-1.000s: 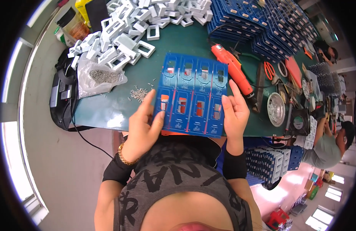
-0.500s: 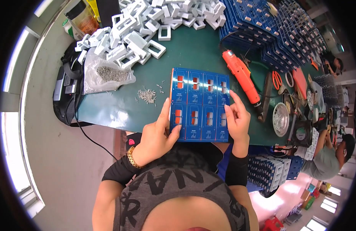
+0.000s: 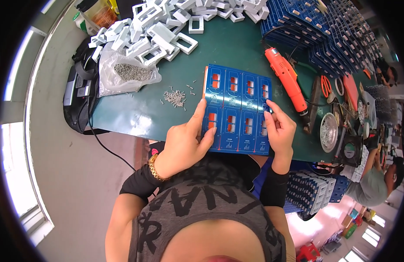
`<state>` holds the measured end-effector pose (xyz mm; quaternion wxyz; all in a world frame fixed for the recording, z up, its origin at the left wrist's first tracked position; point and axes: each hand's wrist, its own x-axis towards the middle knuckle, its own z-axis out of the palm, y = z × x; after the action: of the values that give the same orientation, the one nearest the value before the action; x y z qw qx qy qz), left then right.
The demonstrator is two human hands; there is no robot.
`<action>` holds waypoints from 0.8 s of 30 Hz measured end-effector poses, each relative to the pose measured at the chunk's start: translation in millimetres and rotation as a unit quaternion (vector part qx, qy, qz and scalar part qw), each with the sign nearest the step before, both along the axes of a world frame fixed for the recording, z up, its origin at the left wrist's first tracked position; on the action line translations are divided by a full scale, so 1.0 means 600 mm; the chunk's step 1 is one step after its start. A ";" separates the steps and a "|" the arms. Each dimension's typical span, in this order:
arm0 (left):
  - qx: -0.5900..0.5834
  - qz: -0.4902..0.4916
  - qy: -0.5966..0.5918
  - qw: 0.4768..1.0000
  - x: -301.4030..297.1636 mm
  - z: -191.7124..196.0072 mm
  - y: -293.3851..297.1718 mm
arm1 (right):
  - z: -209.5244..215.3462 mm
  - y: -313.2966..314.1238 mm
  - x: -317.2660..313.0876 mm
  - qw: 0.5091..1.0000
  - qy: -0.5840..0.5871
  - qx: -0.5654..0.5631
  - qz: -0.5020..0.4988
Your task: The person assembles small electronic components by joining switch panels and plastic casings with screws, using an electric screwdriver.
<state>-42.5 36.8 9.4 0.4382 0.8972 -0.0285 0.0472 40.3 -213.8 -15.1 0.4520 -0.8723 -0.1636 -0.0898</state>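
Right, the blue tray (image 3: 237, 109) lies flat at the near edge of the green table (image 3: 136, 113), both hands on its near half. It holds eight pockets, two rows of four, each with an orange insert showing. Left hand (image 3: 184, 142) is spread over the near-left corner, fingers loosely extended and flat, forefinger reaching up toward the middle seam; it presses rather than grips, nothing closed in it. Right hand (image 3: 280, 131) clasps the near-right edge, fingers curled lightly round the rim, forefinger stretched onto the top face.

To my eye the hands are steadying and squaring the tray. Doing that well means even pressure from both sides, fingertips off the orange inserts, and the tray kept flush on the table so nothing tips out.

Further out: one small scatter of loose screws (image 3: 176, 97) just left of the tray, too many to count. One clear bag of screws (image 3: 130, 72) beyond it. One orange electric screwdriver (image 3: 286, 78) lies to the right, close beside the tray's far corner. A heap of white plastic frames (image 3: 158, 26) sits at the far side, stacks of blue trays (image 3: 324, 30) far right. One round metal dish (image 3: 328, 131) holds small parts.
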 end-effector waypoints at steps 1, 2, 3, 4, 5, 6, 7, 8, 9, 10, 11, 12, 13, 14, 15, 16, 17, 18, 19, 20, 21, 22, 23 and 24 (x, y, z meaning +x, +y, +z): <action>0.018 -0.006 -0.002 1.000 0.001 -0.002 0.001 | 0.000 -0.001 0.000 1.000 0.004 0.002 -0.001; 0.035 -0.012 -0.005 0.999 0.001 -0.004 0.001 | -0.002 -0.002 0.000 1.000 0.003 0.004 0.001; 0.036 -0.012 -0.005 0.999 0.000 -0.005 0.001 | -0.003 -0.001 0.000 1.000 0.004 0.005 0.001; 0.046 -0.010 0.009 0.999 -0.002 -0.005 0.000 | -0.003 -0.001 0.000 1.000 0.003 0.003 0.003; 0.056 -0.009 0.023 0.998 -0.003 -0.005 -0.001 | -0.003 0.000 0.000 1.000 0.002 0.001 0.005; 0.057 -0.009 0.023 0.998 -0.004 -0.004 0.000 | -0.003 0.000 0.000 1.000 0.002 0.002 0.005; 0.065 -0.016 0.028 0.997 -0.005 -0.002 0.001 | -0.002 0.000 0.001 1.000 -0.003 -0.005 0.008; 0.073 -0.023 0.033 0.997 -0.005 0.000 0.002 | -0.002 0.000 0.001 1.000 -0.007 -0.012 0.010; 0.074 -0.023 0.032 0.996 -0.004 0.004 0.003 | -0.001 0.001 0.001 1.000 -0.008 -0.011 0.010; 0.083 -0.028 0.060 0.994 -0.004 0.008 0.004 | -0.001 0.001 0.000 1.000 -0.014 -0.018 0.007; 0.093 -0.032 0.087 0.991 -0.003 0.010 0.005 | -0.001 0.002 0.000 0.999 -0.020 -0.026 0.004; 0.095 -0.030 0.087 0.991 0.000 0.009 0.012 | -0.001 0.002 0.000 0.999 -0.021 -0.024 0.005; 0.080 -0.013 0.047 0.996 0.010 0.006 0.023 | -0.001 0.001 0.001 0.999 -0.026 -0.041 0.013; 0.065 0.004 0.007 0.998 0.023 0.004 0.033 | -0.001 0.000 0.001 0.998 -0.030 -0.059 0.020; 0.074 0.028 -0.020 0.997 0.045 0.011 0.040 | 0.004 -0.003 0.001 0.998 -0.031 -0.059 0.019; 0.099 0.046 -0.064 0.992 0.068 0.006 0.051 | 0.012 -0.005 0.002 0.993 -0.040 -0.112 0.021; 0.123 0.063 -0.107 0.985 0.090 -0.001 0.063 | 0.022 -0.004 0.003 0.985 -0.050 -0.164 0.022; 0.125 0.065 -0.110 0.984 0.112 -0.007 0.070 | 0.029 -0.003 0.009 0.985 -0.053 -0.162 0.023; 0.159 0.053 -0.089 0.982 0.131 -0.011 0.076 | 0.039 0.001 0.012 0.983 -0.089 -0.158 0.039; 0.194 0.041 -0.069 0.978 0.144 -0.014 0.080 | 0.050 0.005 0.016 0.979 -0.126 -0.154 0.054; 0.196 0.040 -0.070 0.977 0.153 -0.021 0.081 | 0.062 0.012 0.020 0.979 -0.127 -0.152 0.053; 0.218 0.016 -0.066 0.974 0.159 -0.030 0.084 | 0.073 0.025 0.026 0.971 -0.157 -0.152 0.100; 0.239 -0.007 -0.062 0.969 0.163 -0.035 0.085 | 0.081 0.039 0.032 0.960 -0.186 -0.152 0.146; 0.241 -0.008 -0.061 0.968 0.162 -0.037 0.087 | 0.088 0.057 0.038 0.954 -0.167 -0.161 0.191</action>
<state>54.6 89.0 -12.8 0.2065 0.9715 -0.0730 0.0904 62.9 -179.4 37.5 0.2809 -0.8584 -0.4123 -0.1191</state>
